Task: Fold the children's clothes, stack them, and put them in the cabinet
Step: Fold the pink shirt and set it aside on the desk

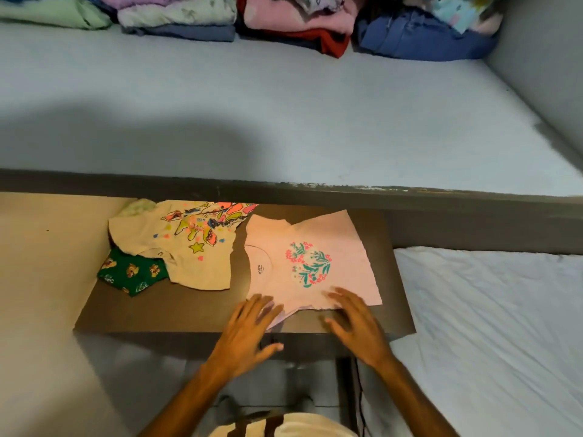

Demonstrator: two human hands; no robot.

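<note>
A pink children's t-shirt (310, 263) with a floral print lies flat on a small dark table (176, 313), its neck to the left. My left hand (249, 329) reaches with straight fingers to the shirt's near sleeve at the table's front edge. My right hand (355, 320) hovers with spread fingers over the shirt's near hem. To the left lie a cream printed t-shirt (176, 244) and a green patterned garment (132, 274), unfolded. Folded clothes (239, 17) are stacked at the back of a grey shelf (252, 115).
The shelf's dark front edge (284, 190) runs across above the table. A grey side wall (542, 58) closes the shelf at right. A bed with a white sheet (492, 326) lies to the right. A beige surface (41, 263) lies at left.
</note>
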